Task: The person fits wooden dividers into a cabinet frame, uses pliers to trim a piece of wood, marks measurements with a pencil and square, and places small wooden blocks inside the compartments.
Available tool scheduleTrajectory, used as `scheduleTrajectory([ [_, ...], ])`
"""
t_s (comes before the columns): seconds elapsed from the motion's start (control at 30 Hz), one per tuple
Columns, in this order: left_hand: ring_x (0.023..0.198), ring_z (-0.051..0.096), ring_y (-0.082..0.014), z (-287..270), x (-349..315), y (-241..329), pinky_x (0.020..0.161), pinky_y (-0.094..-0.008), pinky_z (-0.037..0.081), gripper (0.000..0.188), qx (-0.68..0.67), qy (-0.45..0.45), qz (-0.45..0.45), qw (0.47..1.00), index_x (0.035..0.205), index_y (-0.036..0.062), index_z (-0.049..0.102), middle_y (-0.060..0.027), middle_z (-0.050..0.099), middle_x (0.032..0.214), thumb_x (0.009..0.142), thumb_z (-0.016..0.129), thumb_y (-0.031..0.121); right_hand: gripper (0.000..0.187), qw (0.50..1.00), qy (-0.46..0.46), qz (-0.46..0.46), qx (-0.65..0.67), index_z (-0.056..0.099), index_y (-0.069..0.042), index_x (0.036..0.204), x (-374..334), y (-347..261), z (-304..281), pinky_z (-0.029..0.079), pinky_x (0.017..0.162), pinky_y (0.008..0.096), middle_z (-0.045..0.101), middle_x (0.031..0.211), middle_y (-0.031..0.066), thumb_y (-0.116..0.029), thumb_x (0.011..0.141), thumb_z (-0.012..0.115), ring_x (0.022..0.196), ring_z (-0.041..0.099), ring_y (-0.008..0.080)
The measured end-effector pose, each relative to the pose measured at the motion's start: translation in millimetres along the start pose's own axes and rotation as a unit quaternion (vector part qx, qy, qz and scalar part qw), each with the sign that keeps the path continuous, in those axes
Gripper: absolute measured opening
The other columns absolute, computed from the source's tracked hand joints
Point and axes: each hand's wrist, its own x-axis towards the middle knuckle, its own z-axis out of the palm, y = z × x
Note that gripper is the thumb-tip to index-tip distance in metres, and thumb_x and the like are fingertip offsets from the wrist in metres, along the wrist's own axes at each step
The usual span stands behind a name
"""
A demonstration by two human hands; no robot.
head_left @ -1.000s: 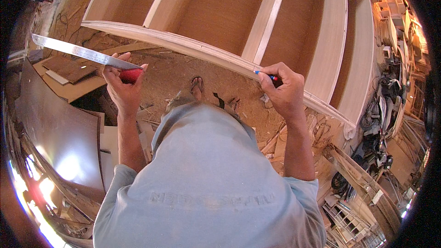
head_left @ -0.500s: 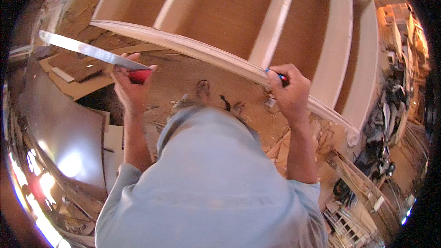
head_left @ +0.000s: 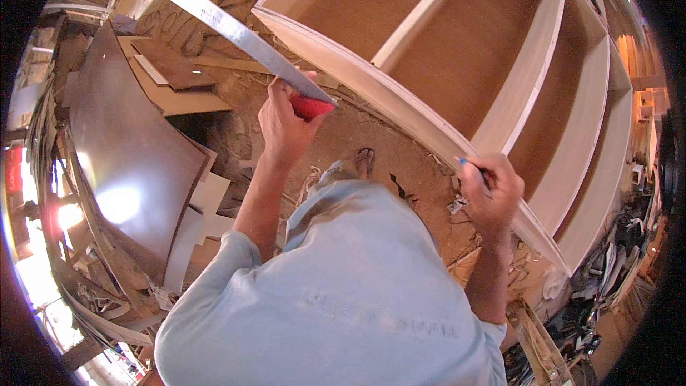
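My left hand (head_left: 280, 123) is closed round the red handle of a try square (head_left: 236, 31). Its long steel blade points up and to the left, clear of the wood. In my right hand (head_left: 491, 187) is a slim pen (head_left: 463, 161), dark with a blue end, pinched between thumb and fingers; most of it is hidden by them. That hand is over the near edge of a large pale wooden cabinet frame (head_left: 400, 104) with several dividers and a brown back panel. The pen's tip is close to this edge, by a divider; I cannot tell whether it touches.
A glossy brown board (head_left: 128, 150) leans at the left beside smaller board pieces (head_left: 187, 102). Scraps and shavings litter the brown floor (head_left: 400, 150) round my feet. Tangled dark clutter (head_left: 607, 264) and a timber piece (head_left: 536, 343) lie at the right.
My view has turned, so the cabinet appears shifted right and down. The try square's blade now tilts more steeply upward. Both hands keep hold of their tools.
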Motion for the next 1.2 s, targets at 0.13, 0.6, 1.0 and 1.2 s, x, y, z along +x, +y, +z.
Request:
scheduleTrajectory([
  [0.13, 0.105, 0.07, -0.0349, 3, 25, -14, 0.088, -0.0425, 0.057, 0.074, -0.013, -0.009, 0.015, 1.0, 0.131, 0.0076, 0.045, -0.015, 0.068, 0.125, 0.075, 0.091, 0.024, 0.009, 0.996, -0.011, 0.044, 0.079, 0.069, -0.002, 0.096, 57, -25, 80, 0.053, 0.065, 0.0277, 0.072, 0.079, 0.0087, -0.011, 0.093, 0.071, 0.071, 0.068, 0.011],
  [0.6, 0.093, 0.073, -0.0362, 10, 63, -64, 0.08, -0.0435, 0.056, 0.078, -0.041, -0.045, -0.02, 0.998, 0.131, 0.0139, 0.05, -0.0128, 0.074, 0.109, 0.066, 0.092, 0.014, 0.012, 0.996, 0.022, 0.044, -0.071, 0.071, -0.003, 0.093, 104, -26, 142, 0.054, 0.066, 0.0322, 0.072, 0.079, 0.0123, -0.014, 0.091, 0.074, 0.069, 0.07, 0.0173],
  [1.0, 0.109, 0.068, -0.0386, 13, 72, -65, 0.089, -0.045, 0.056, 0.087, -0.06, -0.063, -0.048, 0.995, 0.133, 0.0051, 0.041, -0.0146, 0.067, 0.129, 0.065, 0.094, 0.018, 0.011, 0.995, 0.023, 0.037, -0.085, 0.071, -0.003, 0.092, 108, -29, 142, 0.054, 0.066, 0.0315, 0.073, 0.079, 0.0112, -0.012, 0.089, 0.076, 0.069, 0.07, 0.0174],
  [1.2, 0.11, 0.068, -0.0377, 11, 74, -61, 0.09, -0.0445, 0.056, 0.085, -0.058, -0.074, -0.061, 0.994, 0.135, 0.0049, 0.044, -0.0134, 0.068, 0.126, 0.068, 0.093, 0.022, 0.012, 0.995, 0.03, 0.032, -0.085, 0.07, -0.003, 0.092, 109, -29, 142, 0.054, 0.066, 0.0319, 0.073, 0.079, 0.0112, -0.012, 0.089, 0.076, 0.069, 0.07, 0.0179],
])
